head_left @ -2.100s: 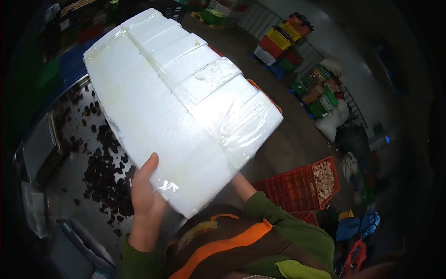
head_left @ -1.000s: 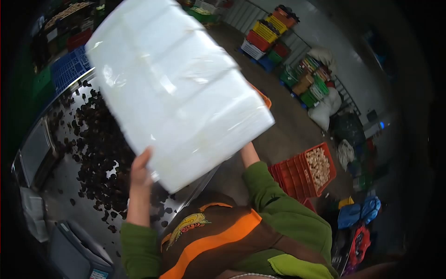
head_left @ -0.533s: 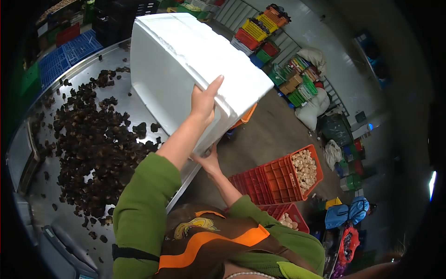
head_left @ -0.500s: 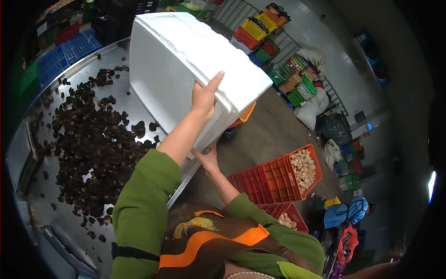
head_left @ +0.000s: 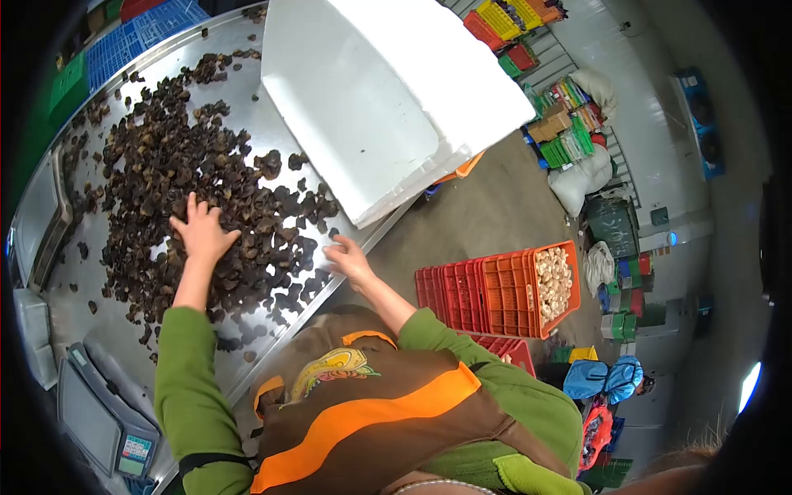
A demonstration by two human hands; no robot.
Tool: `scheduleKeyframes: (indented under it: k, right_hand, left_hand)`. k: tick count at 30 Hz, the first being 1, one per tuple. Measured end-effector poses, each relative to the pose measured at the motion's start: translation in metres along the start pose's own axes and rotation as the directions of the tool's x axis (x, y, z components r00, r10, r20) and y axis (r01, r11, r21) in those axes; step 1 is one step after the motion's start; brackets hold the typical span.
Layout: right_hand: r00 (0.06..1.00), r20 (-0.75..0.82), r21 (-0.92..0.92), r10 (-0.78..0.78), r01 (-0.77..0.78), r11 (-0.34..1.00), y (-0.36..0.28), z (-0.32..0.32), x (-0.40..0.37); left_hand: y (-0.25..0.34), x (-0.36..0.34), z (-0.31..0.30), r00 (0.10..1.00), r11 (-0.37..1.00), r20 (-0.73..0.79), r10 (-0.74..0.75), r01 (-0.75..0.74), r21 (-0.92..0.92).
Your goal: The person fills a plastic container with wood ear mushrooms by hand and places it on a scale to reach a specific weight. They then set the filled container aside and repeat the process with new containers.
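Many dark brown mushroom-like pieces (head_left: 165,165) lie spread over the metal table (head_left: 247,107). My left hand (head_left: 205,233) rests on the pile with its fingers spread, holding nothing. Near the table's edge, at the right side of the pile, is my right hand (head_left: 348,260), fingers apart and nothing in them. A white foam box (head_left: 355,107) lies on its side on the table beyond my hands, its open side facing the pile. Neither hand touches the box.
Red and orange crates (head_left: 507,293) of pale mushrooms stand on the floor to the right. A scale (head_left: 103,412) is at the lower left, and blue crates (head_left: 136,41) at the upper left. A person in blue (head_left: 606,378) is at the far right.
Both my hands have let go of the white foam box. My left hand has moved left onto the dark pile, my right hand to its near edge. The view has shifted.
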State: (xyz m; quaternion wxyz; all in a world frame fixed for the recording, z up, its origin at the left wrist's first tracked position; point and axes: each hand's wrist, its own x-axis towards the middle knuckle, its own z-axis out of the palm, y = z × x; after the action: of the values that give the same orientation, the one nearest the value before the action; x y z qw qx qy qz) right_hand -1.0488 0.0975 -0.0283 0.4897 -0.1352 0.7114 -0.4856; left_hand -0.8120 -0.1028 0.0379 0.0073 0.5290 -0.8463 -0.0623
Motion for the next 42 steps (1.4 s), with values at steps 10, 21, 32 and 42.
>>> scheduleKeyframes:
  k: [10,21,32,42]
  right_hand:
    - [0.914,0.259,-0.622,-0.312,0.405,0.670,0.005,0.110,0.007]
    - [0.728,0.551,-0.697,-0.409,0.670,0.255,0.010,0.245,-0.076]
    - [0.810,0.251,-0.690,-0.530,0.534,0.488,0.010,0.196,-0.034]
    - [0.608,0.469,-0.747,-0.640,0.660,0.080,-0.031,0.259,-0.056]
  left_hand:
    - [-0.124,-0.116,0.054,0.952,0.901,-0.297,-0.070,-0.067,-0.428]
    - [-0.163,-0.184,0.066,0.955,0.741,-0.199,-0.219,0.031,-0.671]
    - [-0.232,-0.244,0.096,0.820,-0.014,0.423,-0.387,0.453,-0.891]
    - [-0.218,-0.255,0.086,0.912,0.270,0.230,-0.339,0.329,-0.905]
